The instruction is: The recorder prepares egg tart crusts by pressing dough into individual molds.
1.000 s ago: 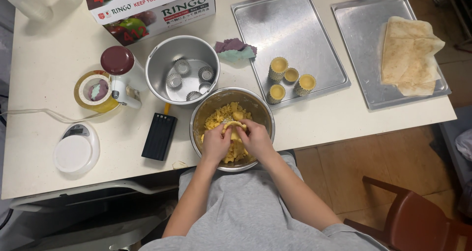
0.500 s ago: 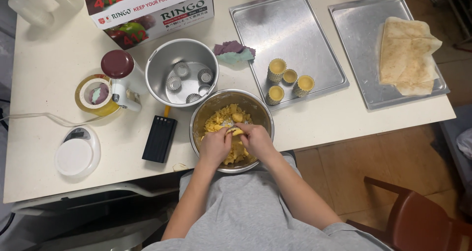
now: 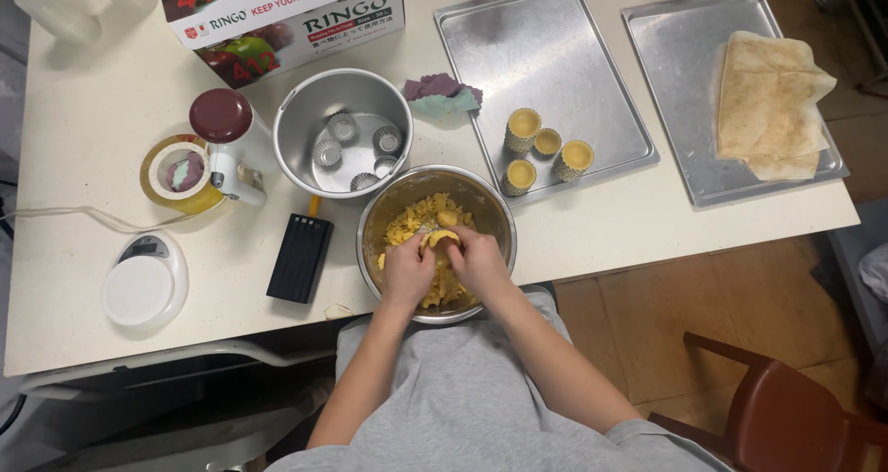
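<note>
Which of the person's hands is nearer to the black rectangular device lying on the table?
Left. The left hand is in the dough bowl, just right of the black device; the right hand is farther right, beyond it.

A pale table [image 3: 111, 111] carries a metal bowl [image 3: 499, 215] at 6 o'clock, two baking trays [image 3: 518, 37] toward 1 o'clock, and a white scale [image 3: 143, 282] at 8 o'clock.

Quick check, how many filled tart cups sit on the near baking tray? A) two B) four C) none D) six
B: four small filled cups stand clustered at the near corner of the left baking tray, just beyond the steel bowl of yellow dough where both hands work.
</note>
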